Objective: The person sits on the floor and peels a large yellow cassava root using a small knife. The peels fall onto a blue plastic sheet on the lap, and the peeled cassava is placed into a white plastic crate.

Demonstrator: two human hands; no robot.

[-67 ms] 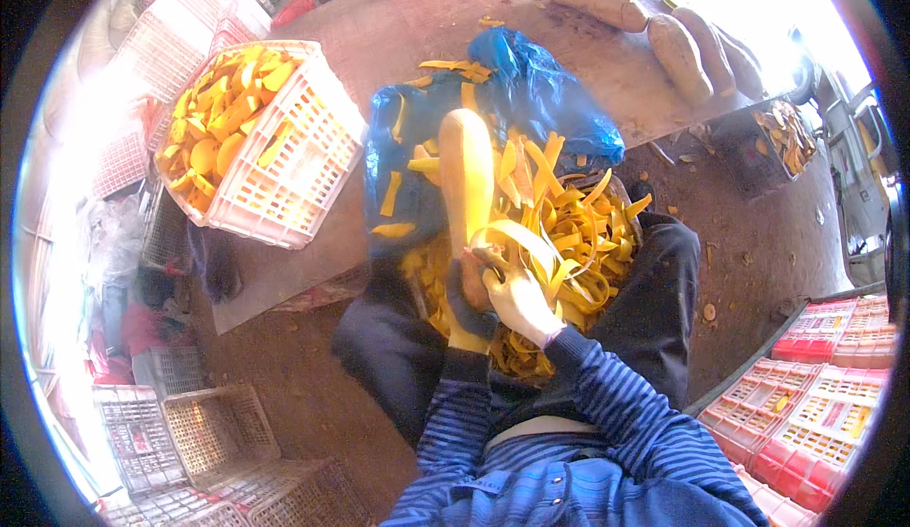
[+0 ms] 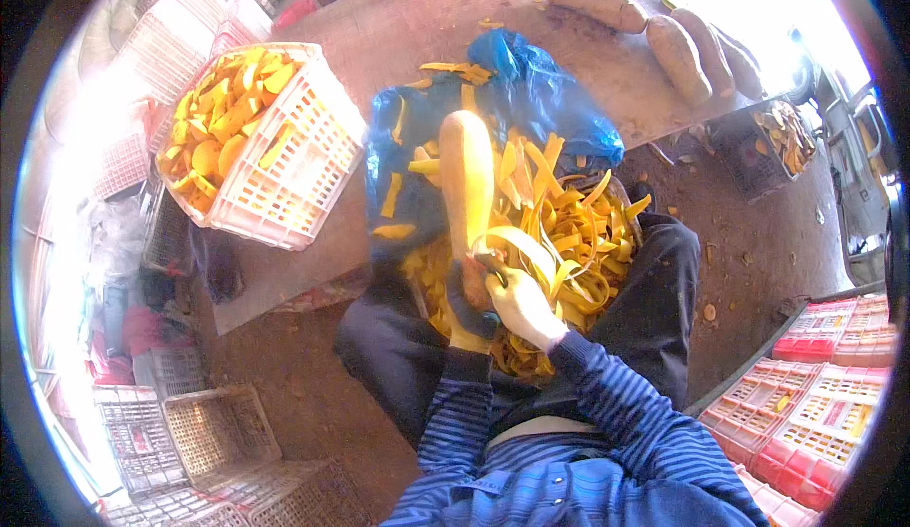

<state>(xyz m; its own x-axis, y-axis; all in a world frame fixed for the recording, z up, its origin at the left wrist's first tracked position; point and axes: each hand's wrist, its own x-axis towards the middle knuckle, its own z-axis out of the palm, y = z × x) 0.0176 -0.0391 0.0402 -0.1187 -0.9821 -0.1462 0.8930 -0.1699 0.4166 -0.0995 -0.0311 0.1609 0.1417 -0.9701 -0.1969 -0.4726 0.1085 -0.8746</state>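
A long orange squash (image 2: 466, 172), largely bare of skin, stands tilted up and away from me over my lap. My left hand (image 2: 464, 309), in a dark-palmed glove, is closed around its near end. Close beside it, my right hand (image 2: 524, 307) grips a small dark peeler (image 2: 491, 264) against the squash near that end; most of the tool is hidden by the fingers. A pale strip of peel (image 2: 523, 243) curls off to the right. Between my knees lies a heap of yellow-orange peels (image 2: 578, 233), partly over a blue plastic bag (image 2: 545, 91).
At the left stands a pinkish crate (image 2: 299, 153) full of orange squash pieces. Several unpeeled squashes (image 2: 678, 58) lie on the board at the far right. A dark crate (image 2: 749, 153) holds scraps. Red and white crates (image 2: 806, 390) line the right; worn crates (image 2: 223, 432) sit lower left.
My right hand has shifted slightly toward me along the squash, and the curl of peel has dropped a little. The left hand and the squash stay nearly in place.
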